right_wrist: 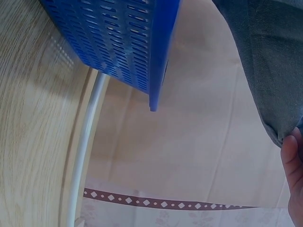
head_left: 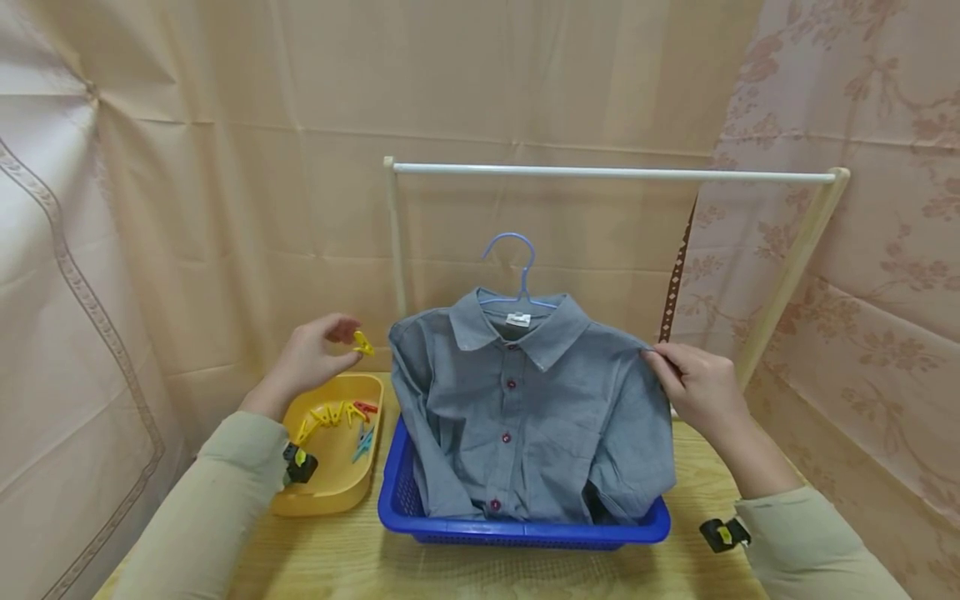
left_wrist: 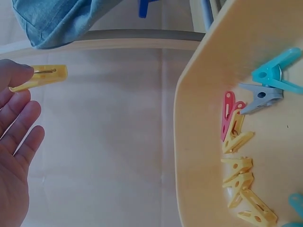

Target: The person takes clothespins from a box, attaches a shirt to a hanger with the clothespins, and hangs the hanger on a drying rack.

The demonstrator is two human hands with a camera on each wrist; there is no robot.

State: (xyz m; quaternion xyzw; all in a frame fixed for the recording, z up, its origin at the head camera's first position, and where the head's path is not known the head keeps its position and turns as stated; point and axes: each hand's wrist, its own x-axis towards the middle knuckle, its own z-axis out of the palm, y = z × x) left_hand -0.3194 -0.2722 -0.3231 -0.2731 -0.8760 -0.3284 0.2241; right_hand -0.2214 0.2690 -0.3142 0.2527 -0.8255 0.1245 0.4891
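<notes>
Between thumb and index finger, my left hand point(head_left: 318, 354) pinches a yellow clothespin point(head_left: 363, 342), held above the yellow tray; the left wrist view shows the other fingers loosely extended. My right hand point(head_left: 697, 383) pinches the shoulder of a grey button-up shirt point(head_left: 551, 408) on the right side. The shirt is on a light-blue hanger point(head_left: 523, 267), whose hook rises free above the collar. Its lower part sits in a blue basket point(head_left: 525, 531). In the right wrist view, the thumb point(right_wrist: 289, 153) presses the fabric's corner.
Left of the basket, the yellow tray point(head_left: 330, 503) contains several yellow, red and blue clothespins point(head_left: 363, 443). Behind the shirt stands a rack with a white horizontal bar point(head_left: 615, 173) and posts at both sides. Curtains hang behind and beside the wooden table point(head_left: 330, 567).
</notes>
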